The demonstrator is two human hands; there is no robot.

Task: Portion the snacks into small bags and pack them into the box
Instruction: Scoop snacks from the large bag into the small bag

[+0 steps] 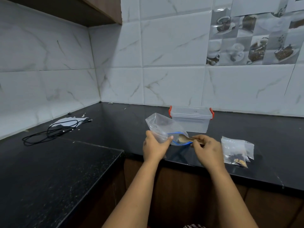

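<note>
My left hand [153, 146] grips a large clear zip bag [162, 125] with a blue seal, holding its mouth open toward the right. My right hand [207, 149] pinches the handle of a wooden spoon [186, 139] whose bowl sits inside the bag's blue-rimmed opening. Just behind the bag stands a clear plastic box [191, 119] with orange clips, its lid on. To the right of my right hand lie small clear bags [236, 151] holding dark and tan snacks.
A black countertop [65, 162] runs in an L along tiled walls. A coiled black cable [49, 133] lies on white paper [69, 121] at the far left. Wooden cabinet fronts sit below the counter edge.
</note>
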